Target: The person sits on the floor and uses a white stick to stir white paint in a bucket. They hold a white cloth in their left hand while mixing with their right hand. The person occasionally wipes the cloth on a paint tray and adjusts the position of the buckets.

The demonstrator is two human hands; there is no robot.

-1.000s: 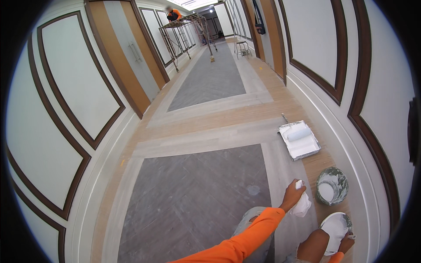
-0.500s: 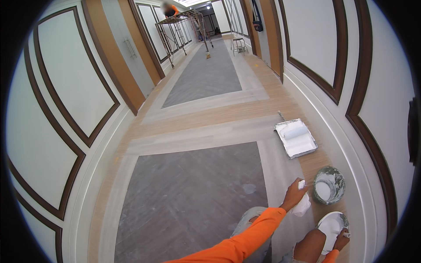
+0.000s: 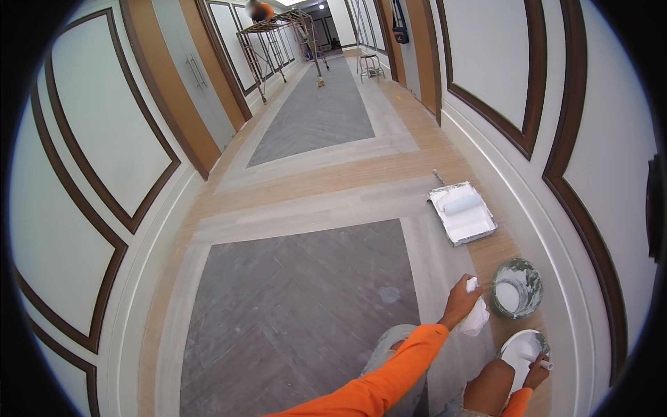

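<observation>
Wrapped round a crumpled white rag (image 3: 474, 321), which may be thin plastic, my left hand (image 3: 458, 301) is closed just left of a paint-smeared green bucket (image 3: 531, 297) with white paint in its bottom. Low at the right, beside my knee, my right hand (image 3: 536, 373) grips a tool with a pale handle (image 3: 546, 364). The tool's working end dips toward the white paint in a round tub (image 3: 513, 351), and I cannot make out its kind. My hand and knee cover part of this tub.
A white-coated paint tray (image 3: 463, 229) with a roller (image 3: 461, 203) lies beyond the bucket. White panelled walls with dark trim (image 3: 550, 167) flank the corridor. Farther off are a scaffold (image 3: 278, 28) with a person (image 3: 262, 11) on top, a stool (image 3: 370, 66) and a ladder.
The whole view has shifted slightly, so things sit a little farther left and up. Both hands keep their grips, and the tool in my right hand has barely moved against the tub.
</observation>
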